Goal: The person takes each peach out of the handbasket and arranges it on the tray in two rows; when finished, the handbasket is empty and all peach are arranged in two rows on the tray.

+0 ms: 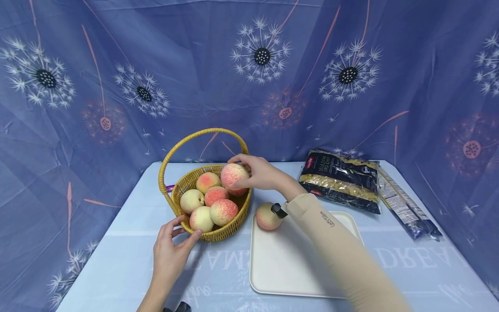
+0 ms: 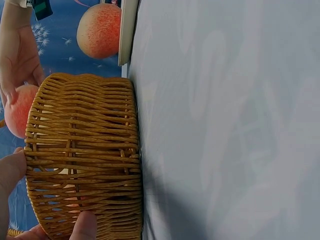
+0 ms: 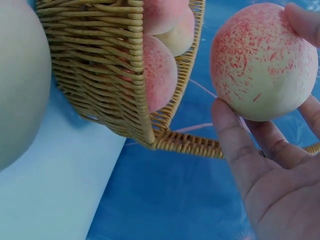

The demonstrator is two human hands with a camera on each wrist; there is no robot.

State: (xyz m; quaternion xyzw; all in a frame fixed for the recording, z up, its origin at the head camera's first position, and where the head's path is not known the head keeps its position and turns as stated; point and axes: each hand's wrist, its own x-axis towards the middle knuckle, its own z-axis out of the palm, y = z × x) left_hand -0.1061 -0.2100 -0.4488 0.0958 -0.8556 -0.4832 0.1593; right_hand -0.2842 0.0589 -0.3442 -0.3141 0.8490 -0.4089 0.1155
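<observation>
My right hand [image 1: 265, 173] holds a pink-speckled pale peach [image 3: 262, 60] between thumb and fingers, above the back right side of a yellow wicker basket [image 1: 224, 235]. In the right wrist view this peach is apart from the basket's rim. The basket has a tall arched handle [image 1: 212, 130] and contains several peaches, pale yellow to red. At its front left, my left hand [image 1: 171, 249] grips the rim, thumb [image 2: 12, 167] at the edge and a fingertip [image 2: 85, 225] against the woven side. One more peach [image 1: 267, 216] lies on a white tray, partly behind my right wrist.
The white tray [image 1: 288, 268] is right of the basket, partly covered by my right sleeve. Dark pasta bags [image 1: 339, 182] lie at the back right, with long slim packets [image 1: 407, 208] beside them. A blue dandelion-print cloth [image 1: 195, 65] hangs behind the table.
</observation>
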